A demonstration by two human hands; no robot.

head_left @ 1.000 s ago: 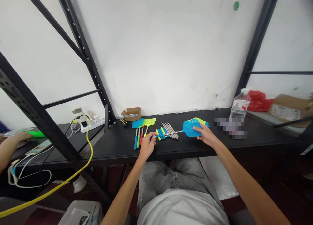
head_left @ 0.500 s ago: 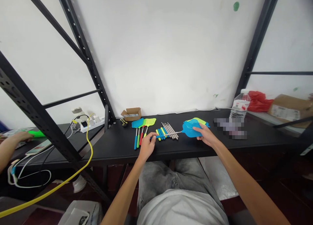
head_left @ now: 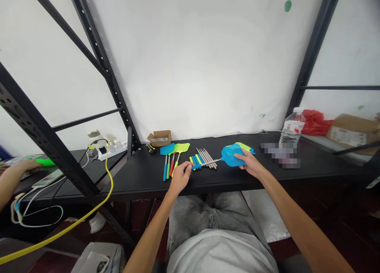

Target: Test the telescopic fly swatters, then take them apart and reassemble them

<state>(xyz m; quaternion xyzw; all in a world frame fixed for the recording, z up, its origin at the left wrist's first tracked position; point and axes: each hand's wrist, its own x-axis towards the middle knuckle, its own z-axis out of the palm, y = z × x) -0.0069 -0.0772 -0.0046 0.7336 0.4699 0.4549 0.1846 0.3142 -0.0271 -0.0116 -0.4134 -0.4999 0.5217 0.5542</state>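
Note:
My left hand (head_left: 181, 175) is closed on the handle end of a blue fly swatter (head_left: 232, 155). Its thin metal rod runs to the right. My right hand (head_left: 251, 163) grips the perforated blue head, thumb on top. Beneath and behind that head lie more loose swatter heads, a yellow-green one (head_left: 244, 147) among them. Between my hands, partly covered by the rod, are several blue and yellow handle grips (head_left: 197, 160) and a row of metal rods (head_left: 207, 156). Left of my left hand several whole swatters (head_left: 168, 149) lie side by side in blue, green, red and yellow.
At the back stand a small open cardboard box (head_left: 160, 138) and a black-yellow item (head_left: 150, 148). A water bottle (head_left: 292, 129) is at the right. A yellow cable (head_left: 110, 182) hangs past the shelf post (head_left: 50, 130). Another person's hand (head_left: 28, 165) is at far left.
The fingers of my left hand have shifted slightly at the handle end, covering more of the blue grip. My right hand keeps its hold on the blue head.

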